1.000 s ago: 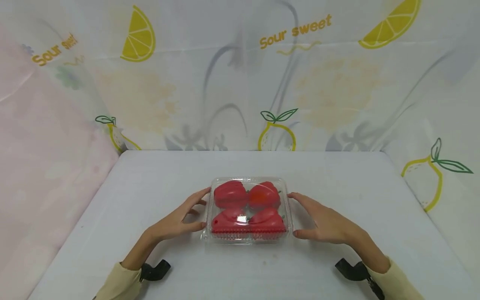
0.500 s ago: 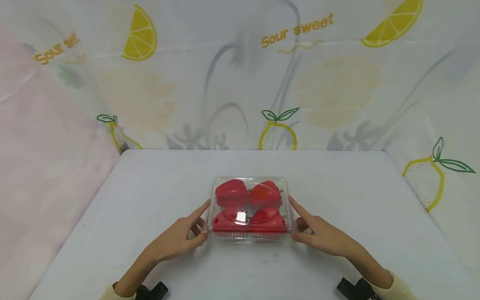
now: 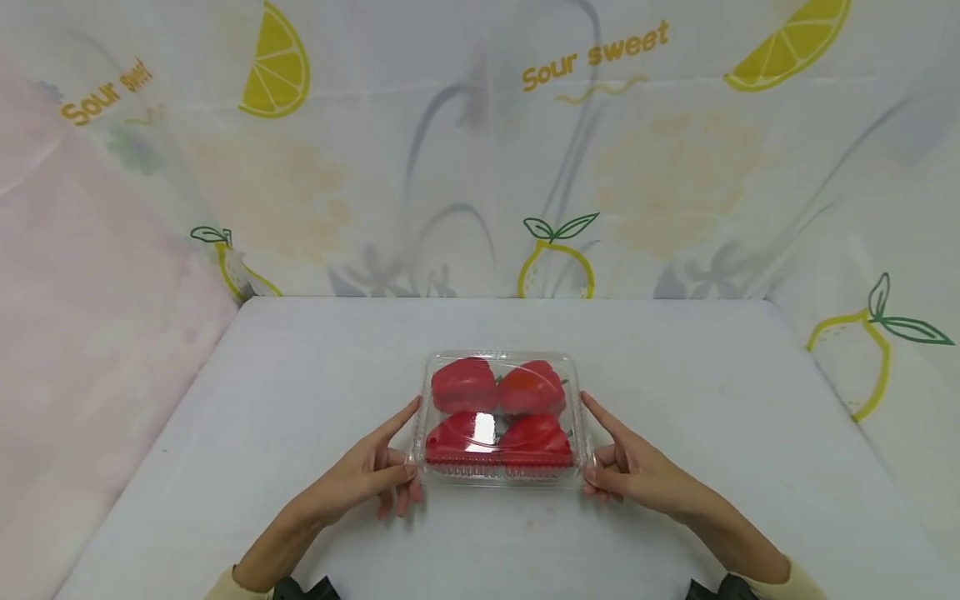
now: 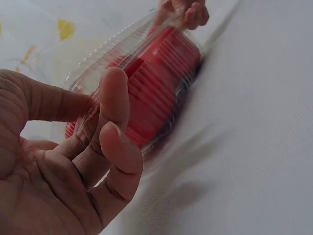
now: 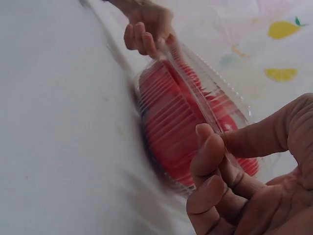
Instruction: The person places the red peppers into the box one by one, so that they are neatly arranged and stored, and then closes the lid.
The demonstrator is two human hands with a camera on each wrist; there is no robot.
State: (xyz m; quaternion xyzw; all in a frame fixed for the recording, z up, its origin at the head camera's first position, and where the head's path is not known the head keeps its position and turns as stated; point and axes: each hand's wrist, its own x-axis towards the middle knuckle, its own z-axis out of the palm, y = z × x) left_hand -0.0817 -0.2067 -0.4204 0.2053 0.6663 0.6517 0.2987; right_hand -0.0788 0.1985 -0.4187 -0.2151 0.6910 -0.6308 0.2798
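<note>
A clear plastic clamshell box [image 3: 498, 476], its lid closed, holds several red bell peppers [image 3: 462, 385] in the middle of the table. At its left front corner, my left hand [image 3: 352, 479] pinches the rim between thumb and fingers, the index finger stretched along the side. My right hand [image 3: 648, 475] grips the opposite corner the same way. In the left wrist view, the thumb [image 4: 61, 104] meets the rim and the outer fingers curl below it. The right wrist view shows that hand's thumb [image 5: 259, 139] against the rim, with the ribbed wall of the box beyond.
A white-covered table [image 3: 300, 358] surrounds the box. Behind it hangs a pale cloth backdrop [image 3: 480, 150] printed with lemons, and a pinkish cloth [image 3: 90, 333] runs along the left side. Dark wrist devices [image 3: 307, 589] show at the bottom edge.
Both hands have slid toward me along the box's sides, from spread fingers beside it to a pinch on its front corners. The box stays at nearly the same spot.
</note>
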